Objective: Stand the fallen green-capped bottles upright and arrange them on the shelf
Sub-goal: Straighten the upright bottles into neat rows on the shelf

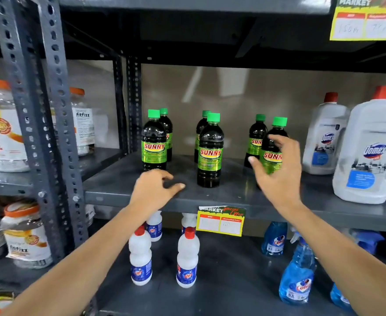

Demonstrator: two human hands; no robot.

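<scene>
All six green-capped Sunny bottles stand upright in pairs on the grey shelf, your left hand loosely curled and empty, your right hand spread beside the rightmost; full, stiff, slick plastic, so I'd grip mid-label.

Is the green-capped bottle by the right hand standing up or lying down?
Upright. The front right bottle stands on the shelf with its green cap on top; the right hand hides its base, fingers spread in front of it.
</scene>
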